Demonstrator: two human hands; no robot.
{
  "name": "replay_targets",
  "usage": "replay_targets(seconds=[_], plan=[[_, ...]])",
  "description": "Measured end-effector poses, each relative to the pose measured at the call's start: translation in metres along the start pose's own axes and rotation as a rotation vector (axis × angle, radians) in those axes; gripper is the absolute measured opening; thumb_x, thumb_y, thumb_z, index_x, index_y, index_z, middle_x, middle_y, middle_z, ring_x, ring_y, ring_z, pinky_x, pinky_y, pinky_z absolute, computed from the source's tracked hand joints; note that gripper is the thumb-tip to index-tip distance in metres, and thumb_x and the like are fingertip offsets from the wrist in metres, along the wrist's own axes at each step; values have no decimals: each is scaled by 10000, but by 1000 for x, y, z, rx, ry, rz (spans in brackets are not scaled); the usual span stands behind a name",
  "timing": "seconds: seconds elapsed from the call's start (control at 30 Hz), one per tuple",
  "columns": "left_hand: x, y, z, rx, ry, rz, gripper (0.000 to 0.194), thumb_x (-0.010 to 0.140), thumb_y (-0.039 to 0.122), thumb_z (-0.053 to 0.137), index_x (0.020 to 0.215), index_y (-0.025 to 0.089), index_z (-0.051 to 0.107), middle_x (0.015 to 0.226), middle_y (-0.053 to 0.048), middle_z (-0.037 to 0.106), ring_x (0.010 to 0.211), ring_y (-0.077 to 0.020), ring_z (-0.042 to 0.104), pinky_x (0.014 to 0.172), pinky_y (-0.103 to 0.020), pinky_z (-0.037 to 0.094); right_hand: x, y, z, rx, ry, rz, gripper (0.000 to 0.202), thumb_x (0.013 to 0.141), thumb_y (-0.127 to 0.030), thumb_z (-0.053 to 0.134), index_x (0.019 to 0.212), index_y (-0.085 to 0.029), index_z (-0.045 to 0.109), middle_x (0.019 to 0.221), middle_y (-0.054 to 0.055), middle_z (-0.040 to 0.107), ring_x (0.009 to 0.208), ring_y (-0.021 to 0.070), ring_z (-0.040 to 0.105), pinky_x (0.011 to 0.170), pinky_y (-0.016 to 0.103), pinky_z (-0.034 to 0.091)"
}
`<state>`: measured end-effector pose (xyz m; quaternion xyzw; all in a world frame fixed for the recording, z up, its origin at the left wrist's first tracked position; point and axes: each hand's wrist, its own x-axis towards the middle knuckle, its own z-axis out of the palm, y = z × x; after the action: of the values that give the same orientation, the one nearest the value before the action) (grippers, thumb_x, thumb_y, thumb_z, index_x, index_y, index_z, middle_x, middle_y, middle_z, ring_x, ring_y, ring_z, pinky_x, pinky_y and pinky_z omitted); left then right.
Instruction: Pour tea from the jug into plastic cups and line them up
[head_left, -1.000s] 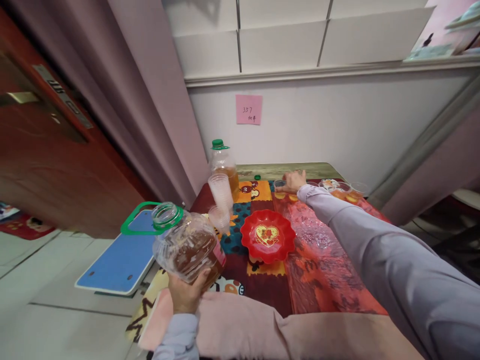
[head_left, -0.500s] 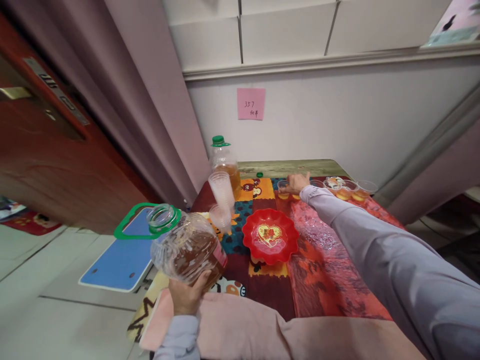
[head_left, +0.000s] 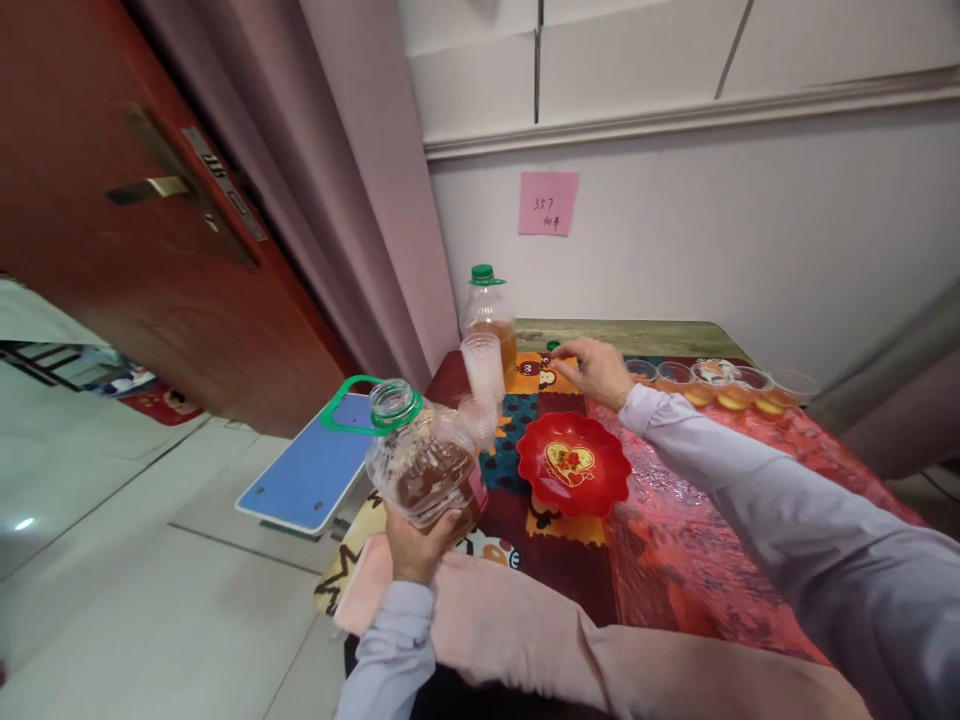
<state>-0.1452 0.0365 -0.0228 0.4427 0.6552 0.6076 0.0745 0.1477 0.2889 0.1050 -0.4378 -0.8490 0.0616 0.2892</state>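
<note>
My left hand [head_left: 421, 545] grips the lower side of a large clear jug [head_left: 427, 465] of brownish liquid, tilted with its uncapped mouth toward the upper left. A green handle loops from its neck. My right hand [head_left: 596, 370] is over the far part of the table, fingers apart and nothing between them. To its right stands a row of clear cups [head_left: 731, 385] with yellowish liquid. Stacked clear cups [head_left: 482, 375] lean beside a second, capped jug [head_left: 491, 325]. Nearer to me is a red scalloped bowl [head_left: 574, 465]. A green cap [head_left: 553, 346] lies behind my right hand.
The table has a patterned cloth [head_left: 574, 580] under shiny plastic. Left of it is a blue board [head_left: 307, 470] above the tiled floor. A wall with a pink note [head_left: 548, 203] rises behind; a brown door [head_left: 187, 220] is at left.
My right hand has let go of a cup in the row and drawn back to the left of it. The view has turned left. My left hand still grips the jug.
</note>
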Motion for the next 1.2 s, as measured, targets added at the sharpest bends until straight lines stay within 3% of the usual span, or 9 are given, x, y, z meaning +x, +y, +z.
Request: replay_targets(seconds=[0.1,0.17,0.3,0.43,0.83,1.1,1.2], plan=[[1,0,-1,-8,-18,2,1034,615,672,879,1425,152,503,1202,-177,740,1091,-363,759,951,-509,619,-11,-63,13,136,-122,-219,244,1034,-333,609,1133,-230,806,1152,82,791,1063,231,731,949,326,524],[3,0,-1,-2,-21,12,1030,622,656,879,1437,161,489,1214,-173,737,1090,-356,760,955,-504,617,-17,-98,24,106,-235,-284,275,1055,-321,597,1259,-255,768,1282,75,757,1112,225,726,939,316,528],[5,0,-2,5,-26,27,1026,615,644,885,1434,166,491,1215,-162,734,1103,-354,754,970,-502,613,-19,-131,42,-33,-408,-290,272,1090,-275,545,1248,-230,762,1278,100,754,1082,231,742,851,294,527],[5,-4,-2,-18,-63,5,1048,624,608,893,1469,166,461,1256,-174,731,1127,-355,753,992,-513,609,-16,-133,48,-70,-428,-271,278,1096,-226,508,1137,-185,780,1178,137,773,1022,251,755,807,306,524],[4,-6,0,-38,-55,17,997,639,585,891,1443,180,461,1233,-160,750,1096,-336,768,978,-515,615,-18,-131,43,-83,-388,-222,272,1102,-283,529,1116,-166,775,1158,135,764,980,231,733,799,291,496],[3,7,0,-45,-54,37,893,639,582,887,1333,173,502,1136,-146,765,1022,-335,782,893,-481,636,-17,-123,32,49,-187,-223,97,1019,-237,705,1067,-173,760,1085,92,749,967,190,704,849,263,483],[3,8,0,-51,-55,21,886,637,601,878,1323,183,504,1147,-142,764,1039,-336,780,914,-488,630,-26,-109,13,167,23,-259,82,1023,-246,688,1036,-193,749,1034,72,736,940,187,691,844,266,484]])
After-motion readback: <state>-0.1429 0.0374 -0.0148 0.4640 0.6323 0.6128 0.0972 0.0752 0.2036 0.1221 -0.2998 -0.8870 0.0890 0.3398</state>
